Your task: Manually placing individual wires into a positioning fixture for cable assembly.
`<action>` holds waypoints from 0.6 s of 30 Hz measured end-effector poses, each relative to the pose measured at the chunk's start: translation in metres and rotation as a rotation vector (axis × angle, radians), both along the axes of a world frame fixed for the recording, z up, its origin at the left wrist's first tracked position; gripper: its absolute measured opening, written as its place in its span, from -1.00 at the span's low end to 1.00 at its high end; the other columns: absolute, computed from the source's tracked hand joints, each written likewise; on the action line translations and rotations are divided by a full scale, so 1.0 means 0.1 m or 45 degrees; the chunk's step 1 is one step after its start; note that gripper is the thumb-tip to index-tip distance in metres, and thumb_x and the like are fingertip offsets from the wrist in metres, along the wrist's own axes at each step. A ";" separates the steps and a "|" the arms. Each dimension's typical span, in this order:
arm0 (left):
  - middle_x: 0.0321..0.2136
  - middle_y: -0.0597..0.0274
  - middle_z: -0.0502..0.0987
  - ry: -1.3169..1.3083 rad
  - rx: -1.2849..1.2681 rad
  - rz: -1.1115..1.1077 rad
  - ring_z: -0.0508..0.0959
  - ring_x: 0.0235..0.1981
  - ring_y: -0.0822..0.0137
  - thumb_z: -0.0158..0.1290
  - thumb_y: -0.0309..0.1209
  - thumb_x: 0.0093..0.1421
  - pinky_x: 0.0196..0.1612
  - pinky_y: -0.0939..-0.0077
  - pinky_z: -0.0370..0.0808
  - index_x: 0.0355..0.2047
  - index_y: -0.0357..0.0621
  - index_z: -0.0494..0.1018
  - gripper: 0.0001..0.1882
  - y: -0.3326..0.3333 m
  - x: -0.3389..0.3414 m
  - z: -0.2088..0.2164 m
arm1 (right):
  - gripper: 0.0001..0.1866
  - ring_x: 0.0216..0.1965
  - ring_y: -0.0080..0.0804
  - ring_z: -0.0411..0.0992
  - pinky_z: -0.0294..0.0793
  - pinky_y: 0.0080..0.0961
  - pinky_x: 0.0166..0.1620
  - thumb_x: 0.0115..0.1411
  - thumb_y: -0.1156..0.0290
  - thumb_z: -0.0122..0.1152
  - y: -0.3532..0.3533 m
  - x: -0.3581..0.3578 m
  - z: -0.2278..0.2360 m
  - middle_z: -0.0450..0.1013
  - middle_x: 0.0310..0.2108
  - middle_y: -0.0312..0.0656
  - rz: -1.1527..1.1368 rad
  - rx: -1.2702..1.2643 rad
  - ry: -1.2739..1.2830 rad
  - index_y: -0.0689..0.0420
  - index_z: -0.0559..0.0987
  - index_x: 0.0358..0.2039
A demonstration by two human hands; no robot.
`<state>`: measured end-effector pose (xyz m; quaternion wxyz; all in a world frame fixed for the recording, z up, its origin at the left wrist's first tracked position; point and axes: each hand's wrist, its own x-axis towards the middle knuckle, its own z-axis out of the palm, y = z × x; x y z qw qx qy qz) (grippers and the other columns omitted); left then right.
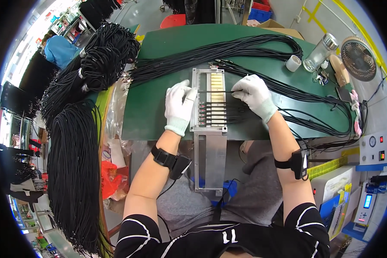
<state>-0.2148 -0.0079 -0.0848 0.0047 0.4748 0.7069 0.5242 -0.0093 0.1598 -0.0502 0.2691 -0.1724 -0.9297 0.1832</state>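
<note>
A long metal fixture (195, 109) lies over the near table edge, with a row of pale slots (217, 81) in its upper part. Several short black cable ends (215, 113) sit side by side in its lower slots. Above them, one black cable (215, 91) stretches across the fixture between my hands. My left hand (179, 106), in a white glove, has curled fingers at the cable's left end, against the fixture's left rail. My right hand (254, 95), gloved too, pinches the same cable just right of the fixture. The cable's very tip is hidden by my left fingers.
Long black cable bundles (228, 46) run across the green table (159, 96). Larger bundles (75, 172) hang at the left. On the right stand a glass bottle (320, 52), a white tape roll (293, 63) and a fan (358, 58). A person in blue (60, 50) is far left.
</note>
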 end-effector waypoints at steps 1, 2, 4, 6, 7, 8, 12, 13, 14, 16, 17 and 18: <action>-0.10 -0.01 0.61 -0.035 0.013 -0.024 0.53 0.04 0.00 0.18 -0.28 0.18 0.21 0.13 0.29 -0.49 -0.17 0.52 -0.77 0.01 0.00 -0.01 | -0.86 -0.25 -0.15 0.44 0.43 -0.27 -0.15 -0.05 0.42 0.41 -0.01 0.00 0.01 0.51 -0.43 -0.23 0.000 0.001 0.000 0.04 0.63 -0.42; -0.10 -0.01 0.61 -0.034 0.014 -0.025 0.53 0.04 0.00 0.18 -0.28 0.18 0.21 0.13 0.29 -0.49 -0.17 0.52 -0.77 0.01 -0.01 -0.01 | -0.85 -0.26 -0.16 0.44 0.43 -0.28 -0.15 -0.06 0.42 0.42 -0.02 -0.01 0.01 0.51 -0.43 -0.24 -0.005 0.038 0.020 0.04 0.63 -0.42; -0.10 -0.01 0.60 -0.088 0.017 -0.109 0.52 0.03 0.00 0.19 -0.32 0.17 0.21 0.12 0.28 -0.47 -0.17 0.53 -0.81 0.00 -0.01 -0.02 | -0.83 -0.27 -0.16 0.45 0.42 -0.29 -0.15 -0.09 0.41 0.43 -0.07 -0.02 0.03 0.51 -0.44 -0.26 -0.020 0.110 0.061 0.04 0.62 -0.43; -0.09 0.00 0.60 -0.115 0.016 -0.160 0.52 0.02 0.00 0.19 -0.34 0.17 0.21 0.12 0.28 -0.46 -0.18 0.54 -0.83 0.00 0.03 0.01 | -0.82 -0.28 -0.17 0.45 0.42 -0.29 -0.15 -0.09 0.39 0.44 -0.13 -0.05 0.09 0.51 -0.44 -0.26 -0.012 0.154 0.131 0.03 0.62 -0.43; -0.09 0.00 0.60 -0.049 0.035 -0.187 0.52 0.01 0.00 0.19 -0.35 0.16 0.21 0.13 0.29 -0.45 -0.19 0.54 -0.84 -0.01 0.07 0.03 | -0.81 -0.29 -0.17 0.45 0.42 -0.29 -0.15 -0.09 0.38 0.44 -0.18 -0.08 0.11 0.51 -0.45 -0.26 0.003 0.197 0.201 0.03 0.62 -0.43; -0.09 0.00 0.59 0.017 0.055 -0.215 0.52 0.00 -0.01 0.20 -0.36 0.16 0.20 0.13 0.30 -0.45 -0.20 0.55 -0.84 -0.02 0.11 0.06 | -0.81 -0.29 -0.17 0.45 0.42 -0.29 -0.15 -0.10 0.36 0.44 -0.23 -0.12 0.12 0.51 -0.45 -0.26 0.017 0.240 0.270 0.03 0.62 -0.43; -0.07 0.00 0.58 0.170 0.036 -0.290 0.51 -0.01 0.01 0.22 -0.40 0.14 0.17 0.18 0.35 -0.44 -0.21 0.56 -0.86 -0.05 0.18 0.16 | -0.79 -0.29 -0.17 0.47 0.42 -0.29 -0.15 -0.11 0.32 0.45 -0.53 -0.31 0.06 0.51 -0.46 -0.25 0.159 0.203 0.241 0.01 0.62 -0.43; -0.06 0.01 0.57 0.213 0.019 -0.311 0.50 -0.01 0.02 0.23 -0.41 0.13 0.16 0.19 0.36 -0.44 -0.22 0.56 -0.87 -0.06 0.19 0.16 | -0.79 -0.29 -0.17 0.47 0.42 -0.29 -0.15 -0.11 0.32 0.45 -0.51 -0.29 0.06 0.51 -0.46 -0.25 0.156 0.199 0.239 0.01 0.62 -0.43; -0.06 0.01 0.57 0.214 0.018 -0.306 0.50 -0.01 0.02 0.23 -0.41 0.13 0.16 0.19 0.36 -0.44 -0.22 0.56 -0.87 -0.06 0.18 0.15 | -0.79 -0.29 -0.17 0.47 0.42 -0.29 -0.15 -0.10 0.31 0.45 -0.45 -0.25 0.10 0.51 -0.46 -0.24 0.126 0.189 0.193 0.02 0.62 -0.42; -0.06 0.02 0.58 -0.114 0.127 -0.252 0.50 0.00 0.03 0.23 -0.40 0.12 0.15 0.22 0.38 -0.44 -0.21 0.57 -0.87 -0.06 0.14 0.10 | -0.80 -0.27 -0.17 0.48 0.42 -0.29 -0.16 -0.07 0.31 0.44 -0.31 -0.15 0.14 0.52 -0.46 -0.24 0.063 0.168 0.098 0.03 0.63 -0.42; -0.07 0.02 0.59 -0.279 0.181 -0.225 0.50 0.01 0.04 0.23 -0.39 0.12 0.14 0.24 0.39 -0.45 -0.20 0.57 -0.87 -0.06 0.12 0.07 | -0.80 -0.27 -0.17 0.48 0.42 -0.29 -0.16 -0.07 0.31 0.44 -0.26 -0.11 0.13 0.52 -0.46 -0.24 0.066 0.168 0.096 0.03 0.63 -0.42; -0.07 0.02 0.59 -0.281 0.182 -0.221 0.50 0.01 0.04 0.23 -0.39 0.12 0.14 0.24 0.39 -0.45 -0.20 0.57 -0.87 -0.06 0.08 0.04 | -0.81 -0.28 -0.18 0.47 0.42 -0.29 -0.16 -0.06 0.32 0.43 -0.20 -0.07 0.09 0.52 -0.47 -0.24 0.032 0.124 0.080 0.04 0.63 -0.42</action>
